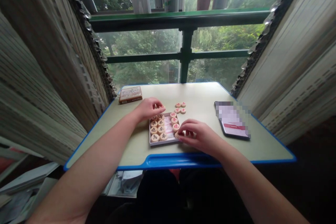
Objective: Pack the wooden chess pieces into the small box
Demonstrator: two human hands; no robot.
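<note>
A shallow grey tray (151,144) lies near the front of the small table and holds several round wooden chess pieces (158,128) with red and black characters. My left hand (150,107) hovers at the tray's far edge, fingers curled in a pinch on a piece. My right hand (197,134) rests at the tray's right edge, fingers curled on a piece (179,134). Three loose pieces (180,107) lie on the table beyond the tray.
The table (131,154) is pale green with a blue rim and a front groove. A brown box lid (130,94) sits at the far left corner. A dark phone (232,119) lies on the right. Bamboo blinds flank a window ahead.
</note>
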